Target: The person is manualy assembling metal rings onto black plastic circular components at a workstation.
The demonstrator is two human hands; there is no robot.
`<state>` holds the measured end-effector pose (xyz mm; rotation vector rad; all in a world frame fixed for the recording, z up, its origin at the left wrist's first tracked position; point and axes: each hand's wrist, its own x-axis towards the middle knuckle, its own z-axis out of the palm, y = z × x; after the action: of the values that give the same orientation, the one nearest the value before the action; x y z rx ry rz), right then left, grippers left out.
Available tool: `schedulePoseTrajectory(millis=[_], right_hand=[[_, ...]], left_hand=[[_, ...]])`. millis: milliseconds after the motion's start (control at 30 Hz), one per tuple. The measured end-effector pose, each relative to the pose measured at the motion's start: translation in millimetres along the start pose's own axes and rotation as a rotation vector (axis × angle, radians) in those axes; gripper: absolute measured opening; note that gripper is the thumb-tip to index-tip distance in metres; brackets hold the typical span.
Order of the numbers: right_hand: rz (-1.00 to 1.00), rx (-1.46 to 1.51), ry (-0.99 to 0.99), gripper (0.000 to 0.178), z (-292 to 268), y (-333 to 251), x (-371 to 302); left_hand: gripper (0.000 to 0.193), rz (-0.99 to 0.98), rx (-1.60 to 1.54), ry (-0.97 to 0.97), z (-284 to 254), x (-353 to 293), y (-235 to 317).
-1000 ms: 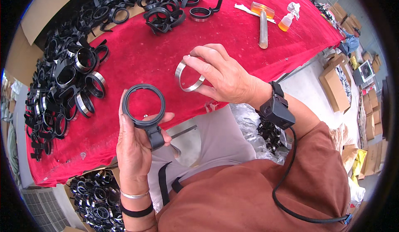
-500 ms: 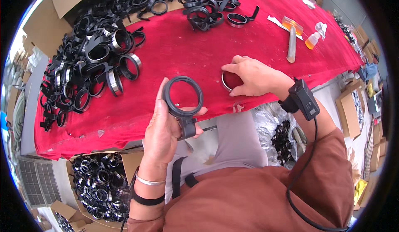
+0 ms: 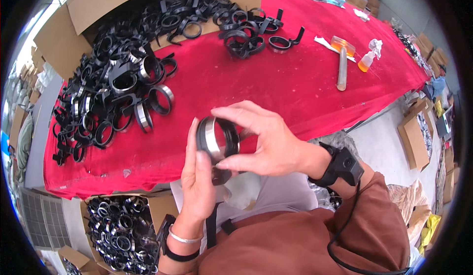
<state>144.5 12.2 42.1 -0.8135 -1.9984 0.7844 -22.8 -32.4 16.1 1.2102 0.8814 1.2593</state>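
Observation:
Above the near edge of the red-covered table, my left hand (image 3: pixel 197 181) grips a black plastic ring (image 3: pixel 201 136) with a short stem. The ring is turned nearly edge-on, and its stem is partly hidden by my fingers. A shiny silver metal band (image 3: pixel 212 139) sits against the black ring. My right hand (image 3: pixel 271 142) curls round the band from the right, thumb below and fingers above. Whether the band is fully seated cannot be told.
A large heap of black rings (image 3: pixel 123 83), several with silver bands, covers the table's left and spills from a cardboard box (image 3: pixel 59 38). One stemmed ring (image 3: pixel 280 43) lies apart. Farther right are an amber-headed mallet (image 3: pixel 342 70) and a small bottle (image 3: pixel 365 62). A box of rings (image 3: pixel 118 226) stands below.
My right hand has lifted the metal band off the table and brought it left to the black ring. My left hand has turned the ring from face-on to nearly edge-on.

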Motion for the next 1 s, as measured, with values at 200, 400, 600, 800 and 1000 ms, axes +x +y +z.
schedulePoseTrajectory(millis=[200,400,600,800,1000], right_hand=[[-0.182,-0.165,0.171,0.070,12.0,-16.0,-17.1],[0.192,0.710,-0.091,0.058,-0.3,-4.1,-9.2],[0.474,0.366,0.295,0.058,31.3,8.3,9.6],[0.504,0.388,0.303,0.063,57.5,32.1,65.0],[0.110,-0.177,0.191,0.071,55.3,55.5,129.3]], left_hand=[[0.059,0.094,0.124,-0.052,2.0,-9.4,7.6],[0.043,0.101,0.213,0.057,-3.1,-26.3,8.5],[0.033,0.138,0.522,0.009,4.4,-17.3,-1.5],[0.026,0.147,0.468,0.118,-30.1,17.4,9.5],[0.040,0.433,1.602,0.516,-135.1,83.1,64.9]])
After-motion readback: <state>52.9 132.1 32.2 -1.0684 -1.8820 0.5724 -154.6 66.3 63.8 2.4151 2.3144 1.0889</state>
